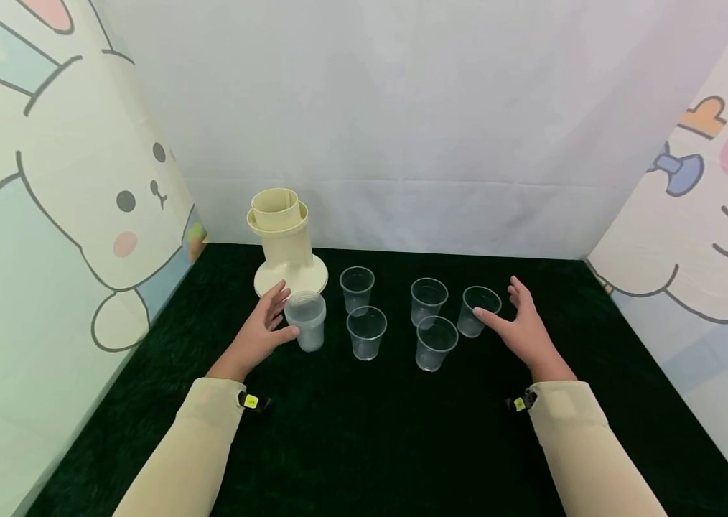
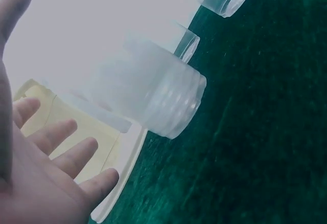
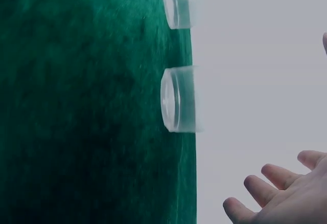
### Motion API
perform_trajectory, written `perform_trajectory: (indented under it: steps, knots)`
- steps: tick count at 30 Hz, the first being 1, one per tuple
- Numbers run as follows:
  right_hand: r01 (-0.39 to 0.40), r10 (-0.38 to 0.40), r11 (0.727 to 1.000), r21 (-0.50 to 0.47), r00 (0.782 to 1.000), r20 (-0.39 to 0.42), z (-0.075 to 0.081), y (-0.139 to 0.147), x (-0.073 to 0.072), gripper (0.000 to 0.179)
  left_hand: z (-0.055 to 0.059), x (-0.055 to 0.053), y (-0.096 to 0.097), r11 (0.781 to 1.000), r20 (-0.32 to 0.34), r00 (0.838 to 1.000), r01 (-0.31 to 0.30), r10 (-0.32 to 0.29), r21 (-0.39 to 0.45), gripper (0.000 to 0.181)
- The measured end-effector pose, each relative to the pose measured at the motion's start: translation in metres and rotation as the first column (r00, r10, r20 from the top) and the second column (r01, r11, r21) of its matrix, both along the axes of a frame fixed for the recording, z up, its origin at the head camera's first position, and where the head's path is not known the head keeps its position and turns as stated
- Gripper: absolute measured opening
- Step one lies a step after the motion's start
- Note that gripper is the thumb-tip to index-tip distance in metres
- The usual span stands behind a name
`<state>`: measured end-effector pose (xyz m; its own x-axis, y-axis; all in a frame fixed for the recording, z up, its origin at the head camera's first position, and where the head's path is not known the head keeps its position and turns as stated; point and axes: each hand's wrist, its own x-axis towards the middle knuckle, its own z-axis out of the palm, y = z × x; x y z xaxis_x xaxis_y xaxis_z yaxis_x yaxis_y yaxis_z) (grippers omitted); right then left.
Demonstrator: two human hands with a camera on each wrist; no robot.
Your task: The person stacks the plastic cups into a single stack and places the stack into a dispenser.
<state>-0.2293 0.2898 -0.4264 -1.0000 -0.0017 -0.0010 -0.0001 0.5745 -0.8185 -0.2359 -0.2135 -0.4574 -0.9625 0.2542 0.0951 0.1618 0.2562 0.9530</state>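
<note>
A small makeshift booth, by the look of it, screened on three sides; what room it stands in cannot be told. A pastel rabbit print [image 1: 67,258] stands left of the left fingers [image 1: 271,296], another cartoon print [image 1: 713,237] right of the right fingers [image 1: 520,292], and a creased white cloth [image 1: 390,129] hangs beyond both. Beneath them spreads a dark green, plush-looking cover [image 1: 364,445]. Small wrist devices [image 1: 251,401], just behind the fingers, suggest a filming set-up.

The left hand [image 1: 258,336] and right hand [image 1: 528,334] are bare below long cream sleeves [image 1: 192,441] that end at the wrists, where black bands [image 1: 530,398] each carry a small yellow label [image 1: 251,401] with dark marking too small to read.
</note>
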Motion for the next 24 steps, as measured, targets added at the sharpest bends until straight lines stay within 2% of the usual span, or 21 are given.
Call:
perform_trajectory:
  steps: [10, 24]
  knots:
    - [0.013, -0.012, 0.997, -0.071, 1.000, 0.013, -0.007, 0.000, -0.008, 0.110, 0.003, 0.000, 0.008, 1.000, -0.002, 1.000, -0.007, 0.007, -0.004, 0.088]
    - [-0.001, 0.006, 0.984, -0.179, 1.000, 0.029, -0.013, -0.003, -0.017, 0.098, 0.010, -0.005, 0.013, 1.000, 0.044, 0.999, -0.008, 0.009, -0.019, 0.087]
